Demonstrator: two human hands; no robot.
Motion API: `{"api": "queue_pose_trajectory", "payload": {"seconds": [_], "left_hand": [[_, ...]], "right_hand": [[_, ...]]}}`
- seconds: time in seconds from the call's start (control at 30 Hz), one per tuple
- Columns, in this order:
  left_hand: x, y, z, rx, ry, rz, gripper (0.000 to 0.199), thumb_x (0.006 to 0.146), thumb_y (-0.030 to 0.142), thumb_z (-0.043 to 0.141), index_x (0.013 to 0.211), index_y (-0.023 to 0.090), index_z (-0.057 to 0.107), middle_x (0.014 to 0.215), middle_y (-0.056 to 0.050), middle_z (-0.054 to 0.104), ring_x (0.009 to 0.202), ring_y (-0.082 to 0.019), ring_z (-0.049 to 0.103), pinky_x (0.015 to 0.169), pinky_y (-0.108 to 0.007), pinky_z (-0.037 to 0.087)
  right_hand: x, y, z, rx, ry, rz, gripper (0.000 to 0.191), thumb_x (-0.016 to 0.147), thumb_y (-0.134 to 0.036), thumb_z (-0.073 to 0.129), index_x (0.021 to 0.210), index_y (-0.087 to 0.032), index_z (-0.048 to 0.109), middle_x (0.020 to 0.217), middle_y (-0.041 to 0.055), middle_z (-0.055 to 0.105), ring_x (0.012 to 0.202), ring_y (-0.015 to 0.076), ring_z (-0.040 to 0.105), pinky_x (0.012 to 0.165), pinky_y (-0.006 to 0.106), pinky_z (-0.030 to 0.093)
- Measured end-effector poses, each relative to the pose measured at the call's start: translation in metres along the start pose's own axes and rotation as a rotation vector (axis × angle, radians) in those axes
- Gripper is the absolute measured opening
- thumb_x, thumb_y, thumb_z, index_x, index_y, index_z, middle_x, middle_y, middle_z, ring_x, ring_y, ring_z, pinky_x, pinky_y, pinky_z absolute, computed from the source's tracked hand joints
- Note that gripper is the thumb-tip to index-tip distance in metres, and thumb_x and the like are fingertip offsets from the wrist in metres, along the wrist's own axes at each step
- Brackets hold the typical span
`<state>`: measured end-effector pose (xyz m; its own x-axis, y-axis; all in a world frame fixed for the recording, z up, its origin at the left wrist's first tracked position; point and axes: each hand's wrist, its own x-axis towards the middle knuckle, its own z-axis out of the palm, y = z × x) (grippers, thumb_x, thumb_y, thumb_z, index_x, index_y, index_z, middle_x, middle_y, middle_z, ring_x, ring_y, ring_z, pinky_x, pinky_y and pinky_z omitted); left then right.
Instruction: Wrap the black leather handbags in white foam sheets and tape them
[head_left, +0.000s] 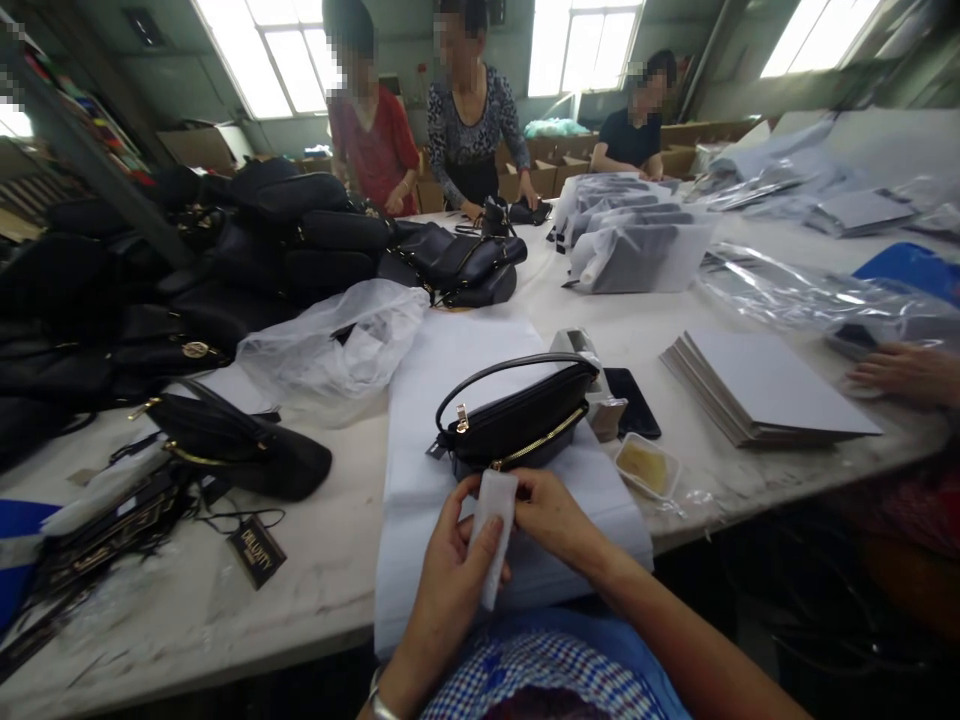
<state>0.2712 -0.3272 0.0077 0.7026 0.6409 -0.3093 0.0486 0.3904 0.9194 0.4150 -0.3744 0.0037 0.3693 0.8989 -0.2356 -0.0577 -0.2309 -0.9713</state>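
Note:
A small black handbag (517,415) with a gold zip and a raised top handle stands on white paper sheets (420,500) in front of me. My left hand (461,555) is closed around a narrow, folded strip of white wrapping (493,540), held upright just before the bag. Beside its upper end, my right hand (551,515) has its fingers pinched together close to the bag's zip pull. What those fingertips hold, if anything, is hidden. To the left lies another black handbag (240,445) with a dark hang tag (257,552).
Many black bags (300,230) are heaped at the left. A clear plastic bag (337,345), a phone (631,402), a small dish (646,466) and stacked grey boards (765,385) surround the sheets. Wrapped bags (637,240) stand behind. Another person's hand (907,373) rests at the right; three people work beyond.

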Motion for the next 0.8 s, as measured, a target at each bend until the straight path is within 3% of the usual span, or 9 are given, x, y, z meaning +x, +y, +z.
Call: {"api": "queue_pose_trajectory", "payload": {"seconds": [0.13, 0.23, 0.3, 0.47, 0.57, 0.7, 0.8], "left_hand": [[-0.002, 0.005, 0.002, -0.004, 0.049, 0.028, 0.078, 0.085, 0.051, 0.069, 0.145, 0.021, 0.030, 0.075, 0.001, 0.065, 0.047, -0.010, 0.055, 0.043, -0.018, 0.044], [-0.002, 0.006, 0.002, 0.012, 0.058, 0.049, 0.076, 0.086, 0.050, 0.067, 0.146, 0.022, 0.030, 0.080, -0.002, 0.068, 0.050, -0.010, 0.057, 0.046, -0.020, 0.046], [-0.002, 0.005, 0.003, 0.043, 0.063, 0.065, 0.075, 0.087, 0.050, 0.067, 0.146, 0.022, 0.031, 0.082, -0.003, 0.069, 0.051, -0.011, 0.059, 0.047, -0.020, 0.046], [-0.003, -0.001, 0.005, 0.007, 0.116, 0.064, 0.078, 0.085, 0.050, 0.069, 0.147, 0.021, 0.031, 0.083, -0.004, 0.070, 0.054, -0.012, 0.061, 0.050, -0.021, 0.049], [-0.010, -0.009, 0.002, -0.090, 0.105, 0.010, 0.073, 0.084, 0.048, 0.071, 0.142, 0.017, 0.040, 0.088, -0.007, 0.071, 0.068, -0.015, 0.067, 0.062, -0.024, 0.054], [-0.022, -0.021, -0.007, -0.099, 0.033, -0.072, 0.050, 0.084, 0.047, 0.071, 0.122, 0.017, 0.061, 0.116, -0.011, 0.068, 0.101, -0.024, 0.066, 0.080, -0.031, 0.057], [-0.026, -0.026, -0.014, -0.051, 0.053, -0.069, 0.046, 0.083, 0.047, 0.072, 0.118, 0.018, 0.064, 0.114, -0.009, 0.068, 0.101, -0.025, 0.065, 0.084, -0.035, 0.057]], "right_hand": [[-0.009, 0.001, -0.007, -0.096, 0.037, -0.084, 0.018, 0.083, -0.027, 0.058, 0.073, -0.016, 0.068, 0.057, -0.0028, 0.056, 0.054, 0.0111, 0.048, 0.051, 0.022, 0.036], [-0.020, 0.004, -0.014, -0.006, 0.060, -0.055, 0.038, 0.094, -0.050, 0.049, 0.090, -0.017, 0.070, 0.055, -0.0039, 0.052, 0.049, 0.0111, 0.045, 0.049, 0.023, 0.036], [-0.025, 0.005, -0.014, 0.021, 0.051, -0.056, 0.042, 0.092, -0.056, 0.053, 0.100, -0.018, 0.069, 0.061, -0.0027, 0.057, 0.052, 0.0115, 0.048, 0.050, 0.024, 0.038], [-0.025, 0.003, -0.003, 0.019, 0.080, -0.135, 0.031, 0.084, -0.047, 0.071, 0.096, -0.018, 0.071, 0.082, 0.0020, 0.068, 0.071, 0.0153, 0.059, 0.061, 0.025, 0.046], [-0.025, 0.003, 0.001, 0.090, 0.076, -0.107, 0.031, 0.084, -0.047, 0.070, 0.093, -0.018, 0.068, 0.080, 0.0021, 0.068, 0.070, 0.0157, 0.060, 0.059, 0.025, 0.046], [-0.024, 0.006, 0.005, 0.096, 0.111, -0.105, 0.032, 0.084, -0.048, 0.071, 0.093, -0.017, 0.067, 0.078, 0.0011, 0.066, 0.066, 0.0142, 0.058, 0.056, 0.024, 0.045], [-0.025, 0.005, 0.005, 0.019, 0.126, -0.113, 0.032, 0.085, -0.049, 0.069, 0.092, -0.018, 0.067, 0.073, -0.0007, 0.063, 0.062, 0.0130, 0.055, 0.052, 0.024, 0.042]]}}
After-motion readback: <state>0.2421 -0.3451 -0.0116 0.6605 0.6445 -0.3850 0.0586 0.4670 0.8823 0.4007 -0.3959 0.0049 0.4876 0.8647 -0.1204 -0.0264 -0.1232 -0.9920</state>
